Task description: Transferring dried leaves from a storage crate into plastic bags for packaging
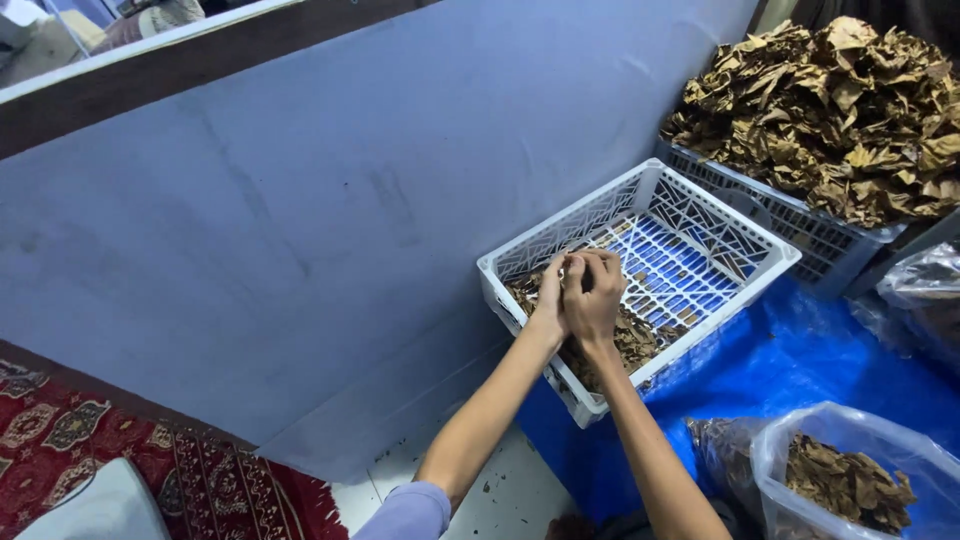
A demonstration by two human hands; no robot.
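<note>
Left hand (549, 300): pressed against right hand, grip unclear.
Right hand (596, 296): closed over dried leaves (632, 340).
White crate (760, 235): mostly bare, leaves in near corner.

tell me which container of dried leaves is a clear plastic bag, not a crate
The clear plastic bag at bottom right. The white crate under the hands and the heaped grey crate behind it are rigid lattice baskets.
</note>
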